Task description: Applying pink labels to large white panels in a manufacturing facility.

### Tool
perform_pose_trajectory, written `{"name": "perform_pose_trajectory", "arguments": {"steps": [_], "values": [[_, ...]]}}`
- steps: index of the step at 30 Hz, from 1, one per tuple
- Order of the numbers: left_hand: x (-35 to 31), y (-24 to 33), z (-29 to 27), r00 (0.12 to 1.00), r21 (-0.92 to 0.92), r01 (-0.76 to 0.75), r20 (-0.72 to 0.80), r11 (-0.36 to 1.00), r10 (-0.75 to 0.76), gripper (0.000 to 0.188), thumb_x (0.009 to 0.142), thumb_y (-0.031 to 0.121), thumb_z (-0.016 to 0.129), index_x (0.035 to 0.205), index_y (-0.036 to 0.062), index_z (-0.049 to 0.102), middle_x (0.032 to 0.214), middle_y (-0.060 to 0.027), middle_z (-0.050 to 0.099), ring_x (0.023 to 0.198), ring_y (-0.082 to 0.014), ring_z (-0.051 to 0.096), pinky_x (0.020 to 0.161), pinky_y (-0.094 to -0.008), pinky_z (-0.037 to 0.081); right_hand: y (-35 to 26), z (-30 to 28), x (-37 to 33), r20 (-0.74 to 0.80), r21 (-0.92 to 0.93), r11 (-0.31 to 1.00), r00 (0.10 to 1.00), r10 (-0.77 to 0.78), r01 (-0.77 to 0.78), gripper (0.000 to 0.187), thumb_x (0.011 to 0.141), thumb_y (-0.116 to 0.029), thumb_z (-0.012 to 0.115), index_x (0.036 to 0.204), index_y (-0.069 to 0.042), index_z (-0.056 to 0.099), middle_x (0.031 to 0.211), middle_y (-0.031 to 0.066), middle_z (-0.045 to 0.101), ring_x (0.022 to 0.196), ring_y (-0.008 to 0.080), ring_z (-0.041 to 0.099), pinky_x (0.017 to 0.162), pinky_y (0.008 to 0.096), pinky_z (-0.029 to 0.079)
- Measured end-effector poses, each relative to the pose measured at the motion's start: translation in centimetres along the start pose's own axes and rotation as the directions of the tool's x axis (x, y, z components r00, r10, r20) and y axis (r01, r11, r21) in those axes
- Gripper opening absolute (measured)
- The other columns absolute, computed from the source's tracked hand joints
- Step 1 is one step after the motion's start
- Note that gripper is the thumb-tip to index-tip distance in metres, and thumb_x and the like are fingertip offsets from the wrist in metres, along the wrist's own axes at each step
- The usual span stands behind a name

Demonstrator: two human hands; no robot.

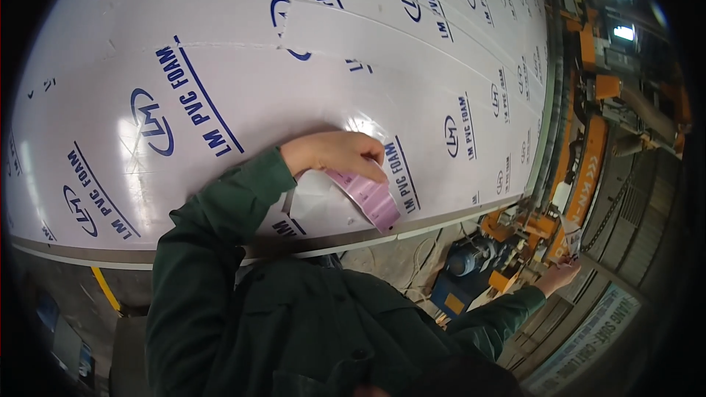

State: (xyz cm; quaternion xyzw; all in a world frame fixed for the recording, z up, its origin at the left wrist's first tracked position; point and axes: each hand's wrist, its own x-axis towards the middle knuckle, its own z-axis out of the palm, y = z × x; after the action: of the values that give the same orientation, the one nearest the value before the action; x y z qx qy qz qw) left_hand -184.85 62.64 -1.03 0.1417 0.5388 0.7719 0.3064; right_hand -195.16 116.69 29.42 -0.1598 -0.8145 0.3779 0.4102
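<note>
My left hand point(340, 153) rests over the near part of a large pale board point(243, 198) covered in film with blue printing. Its fingers are closed on a pink label sheet point(371, 200) with dark print, which hangs toward the board's near edge. A white sheet of paper point(318, 202) lies under the wrist, beside the pink one. Stretched far out to the right, past the board, my right hand point(559, 277) is closed round a small, light and dark printed piece point(571, 239). Whether that piece is paper or film is too small to tell.
Along the board's right side stands an orange machine point(588, 165) with a blue motor point(463, 259) near its foot. A chain point(609, 213) hangs beside it. At the lower right is a printed banner point(588, 342). A yellow bar point(106, 288) shows below the board at the left.
</note>
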Motion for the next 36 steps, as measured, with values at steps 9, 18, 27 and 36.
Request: {"name": "perform_pose_trajectory", "arguments": {"steps": [9, 18, 27, 36], "values": [[-0.9, 0.3, -2.3, 0.989, -0.253, -0.071, -0.142, 0.965, 0.035, 0.01, 0.087, 0.01, 0.061, 0.094, 0.002, 0.06, 0.084, 0.0027, 0.059, 0.077, -0.0041, 0.052, 0.067, -0.0199, 0.043, 4.9, 6.3, -12.4, 0.567, -0.117, 0.951, 0.805, -0.173, 0.287, 0.021, 0.087, -0.008, 0.052, 0.067, -0.003, 0.047, 0.074, 0.0036, 0.049, 0.074, 0.0164, 0.053, 0.074, 0.0286, 0.044], [-0.4, -0.8, -1.8, 0.933, 0.266, -0.093, -0.313, 0.959, 0.178, 0.013, 0.089, 0.015, 0.067, 0.093, 0.002, 0.064, 0.08, 0.0003, 0.063, 0.073, -0.0065, 0.055, 0.067, -0.0231, 0.045, -2.1, 18.2, -29.1, 0.977, -0.009, 0.999, 0.211, 0.017, -0.037, 0.017, 0.084, -0.003, 0.064, 0.1, -0.005, 0.061, 0.077, 0.0007, 0.052, 0.062, 0.0085, 0.045, 0.056, 0.0208, 0.034], [-1.0, -0.4, -2.7, 0.925, 0.235, -0.117, -0.328, 0.965, 0.192, 0.019, 0.085, 0.02, 0.069, 0.092, 0.0021, 0.067, 0.08, -0.0041, 0.066, 0.075, -0.0114, 0.06, 0.07, -0.0269, 0.048, -6.0, 23.5, -32.8, 0.923, -0.135, 0.991, -0.364, 0.122, -0.011, 0.036, 0.082, -0.013, 0.073, 0.113, 0.001, 0.063, 0.095, 0.0046, 0.068, 0.084, 0.0112, 0.063, 0.074, 0.0255, 0.05], [-3.8, 1.1, -6.6, 0.932, 0.121, -0.086, -0.341, 0.989, 0.123, 0.012, 0.086, 0.011, 0.068, 0.09, 0.0, 0.066, 0.082, -0.0011, 0.066, 0.076, -0.0081, 0.059, 0.071, -0.0231, 0.048, -1.1, 22.0, -25.5, 0.973, -0.109, 0.967, -0.175, 0.151, 0.229, 0.015, 0.081, -0.008, 0.07, 0.093, 0.0, 0.07, 0.078, 0.0019, 0.066, 0.077, 0.0126, 0.06, 0.075, 0.0242, 0.046]]}}
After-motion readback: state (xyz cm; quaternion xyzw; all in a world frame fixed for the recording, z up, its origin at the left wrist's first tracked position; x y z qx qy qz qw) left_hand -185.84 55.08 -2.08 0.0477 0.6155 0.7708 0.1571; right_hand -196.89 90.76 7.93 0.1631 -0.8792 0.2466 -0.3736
